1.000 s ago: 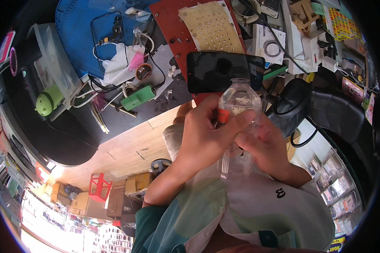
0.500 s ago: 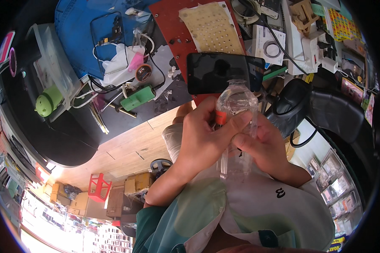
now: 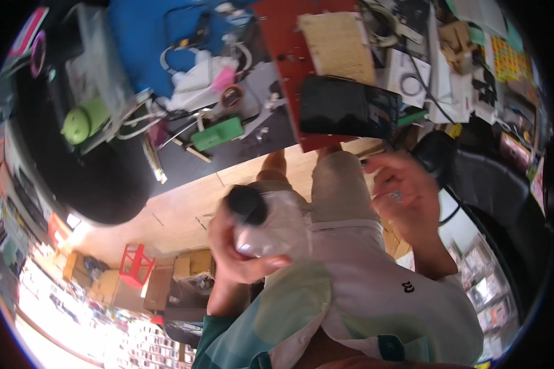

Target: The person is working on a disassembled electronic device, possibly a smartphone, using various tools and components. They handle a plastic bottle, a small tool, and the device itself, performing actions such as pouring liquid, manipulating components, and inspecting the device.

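A clear plastic bottle (image 3: 276, 224) with a dark cap (image 3: 246, 203) lies tilted, cap pointing up-left, just below the surface (image 3: 228, 157) edge, above the lap.

Dark workbench (image 3: 104, 184) carries green clamp (image 3: 217, 133), red board (image 3: 289, 37), cables (image 3: 184, 123).

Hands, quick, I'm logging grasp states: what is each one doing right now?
Left hand: closed around a clear plastic bottle with a dark cap.
Right hand: raised with fingers loosely curled; whether it holds something small cannot be told.
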Demonstrator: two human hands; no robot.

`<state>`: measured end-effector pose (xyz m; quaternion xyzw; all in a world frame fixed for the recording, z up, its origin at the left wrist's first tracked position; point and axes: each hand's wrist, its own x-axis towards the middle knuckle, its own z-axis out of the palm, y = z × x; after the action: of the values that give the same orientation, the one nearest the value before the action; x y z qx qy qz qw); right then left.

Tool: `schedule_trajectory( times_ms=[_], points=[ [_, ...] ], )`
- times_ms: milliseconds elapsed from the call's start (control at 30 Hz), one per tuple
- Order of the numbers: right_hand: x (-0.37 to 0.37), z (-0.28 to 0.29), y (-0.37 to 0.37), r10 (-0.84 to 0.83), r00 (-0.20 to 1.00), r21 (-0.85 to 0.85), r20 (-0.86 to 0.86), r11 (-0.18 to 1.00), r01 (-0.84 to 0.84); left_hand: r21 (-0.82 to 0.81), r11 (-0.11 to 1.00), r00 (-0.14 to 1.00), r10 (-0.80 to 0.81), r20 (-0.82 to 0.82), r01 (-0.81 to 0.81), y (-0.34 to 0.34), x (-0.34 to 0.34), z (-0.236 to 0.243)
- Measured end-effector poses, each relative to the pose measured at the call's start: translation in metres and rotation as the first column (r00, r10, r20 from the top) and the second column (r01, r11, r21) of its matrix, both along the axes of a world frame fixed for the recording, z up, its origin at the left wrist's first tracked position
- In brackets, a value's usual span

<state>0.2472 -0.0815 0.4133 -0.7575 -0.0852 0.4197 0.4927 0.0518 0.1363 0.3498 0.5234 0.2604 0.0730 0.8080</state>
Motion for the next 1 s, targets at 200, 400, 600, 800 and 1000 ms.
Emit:
schedule_trajectory(
  times_ms=[200,400,600,800,1000],
  points=[
    [0.015,-0.004,0.019,-0.109,0.895,-0.002,0.433,0.993,0.121,0.603,0.689,0.838,0.543,-0.062,-0.402,0.055,-0.06,-0.015],
    [0.04,-0.01,0.042,0.144,0.633,-0.169,0.76,0.985,-0.02,0.8,0.383,0.748,0.653,0.119,-0.461,0.099,-0.071,-0.048],
    [0.054,-0.022,0.048,0.131,0.639,-0.19,0.758,0.981,0.024,0.832,0.201,0.583,0.795,0.169,-0.516,0.122,-0.06,-0.078],
    [0.072,-0.031,0.059,0.277,0.505,-0.248,0.818,0.961,-0.124,0.881,0.046,0.483,0.849,0.214,-0.471,0.133,-0.064,-0.114],
    [0.083,-0.048,0.059,0.341,0.283,-0.256,0.896,0.92,-0.297,0.846,0.105,0.507,0.836,0.21,-0.523,0.128,-0.058,-0.113]
  ],
)
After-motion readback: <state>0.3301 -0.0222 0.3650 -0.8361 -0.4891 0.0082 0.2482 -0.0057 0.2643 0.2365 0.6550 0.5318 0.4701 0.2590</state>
